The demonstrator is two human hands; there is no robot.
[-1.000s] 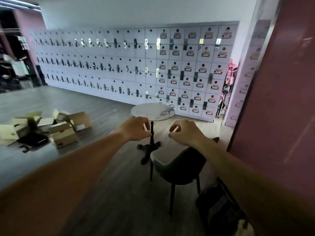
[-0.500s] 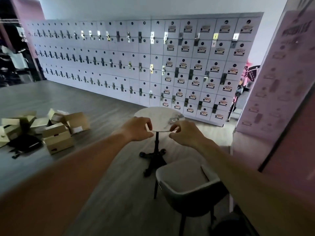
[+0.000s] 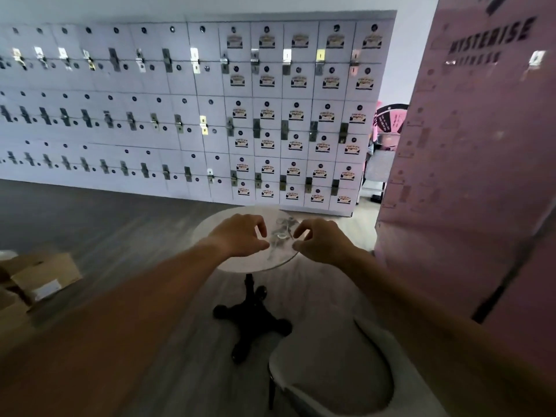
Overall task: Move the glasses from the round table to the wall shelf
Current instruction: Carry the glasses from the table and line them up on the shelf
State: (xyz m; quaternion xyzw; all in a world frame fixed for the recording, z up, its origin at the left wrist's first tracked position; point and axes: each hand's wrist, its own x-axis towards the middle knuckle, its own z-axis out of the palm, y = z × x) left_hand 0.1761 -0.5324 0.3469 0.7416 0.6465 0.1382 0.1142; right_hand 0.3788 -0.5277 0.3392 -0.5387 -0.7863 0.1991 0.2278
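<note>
Clear glasses [image 3: 281, 233] stand in a blurry cluster on the right part of a round white marble table [image 3: 210, 227] with a black pedestal foot. My left hand [image 3: 240, 236] hovers just left of the glasses, fingers curled and apart, holding nothing. To the right of the cluster, my right hand [image 3: 322, 240] has thumb and fingers spread in a pinch shape with nothing in them. Both hands float in front of the table, nearer to me than the glasses. No wall shelf is in view.
A grey padded chair [image 3: 331, 374] stands right below me, in front of the table. A wall of white lockers [image 3: 210, 115] fills the back. A pink panel [image 3: 469, 176] rises at the right. Cardboard boxes [image 3: 39, 278] lie on the floor at left.
I have walked closer: the table and lockers grew larger and the boxes slid off to the left. Both hands stayed raised and now frame the glasses.
</note>
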